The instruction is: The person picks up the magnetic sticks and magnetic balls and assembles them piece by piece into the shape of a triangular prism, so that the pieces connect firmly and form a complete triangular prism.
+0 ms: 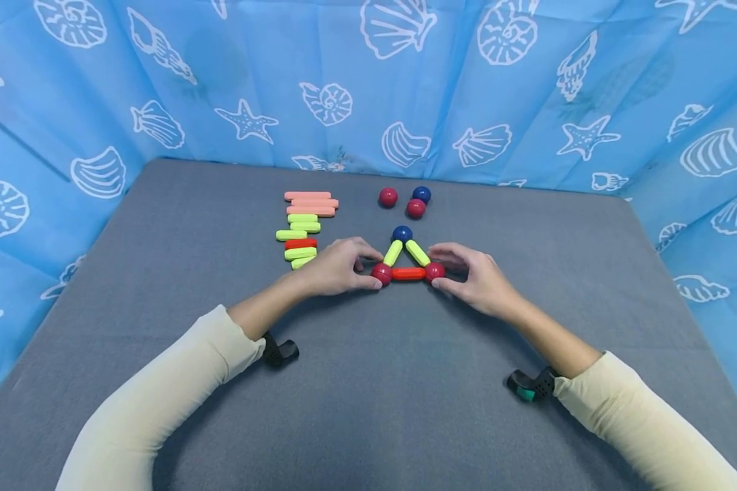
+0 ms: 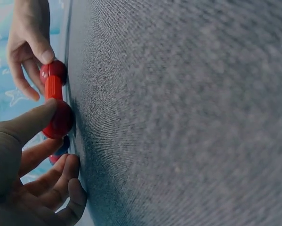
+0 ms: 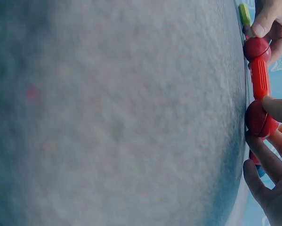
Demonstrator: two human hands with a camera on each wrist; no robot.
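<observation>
A triangle of balls and rods lies flat on the grey table. Its far corner is a blue ball [image 1: 402, 234]; two yellow-green rods [image 1: 392, 253] run from it to the near corners. A red rod [image 1: 408, 273] joins the left red ball [image 1: 381, 274] and the right red ball [image 1: 435, 272]. My left hand [image 1: 338, 266] pinches the left red ball between thumb and fingers, seen close up in the left wrist view. With thumb and fingertips, my right hand [image 1: 475, 278] pinches the right red ball [image 3: 257, 118].
Left of the triangle lies a column of loose rods: salmon rods [image 1: 310, 203] at the far end, then several yellow-green rods [image 1: 305, 227] and a red rod [image 1: 301, 243]. Behind the triangle sit two red balls [image 1: 388, 198] and a blue ball [image 1: 422, 195]. A blue shell-print curtain [image 1: 344, 68] surrounds the table.
</observation>
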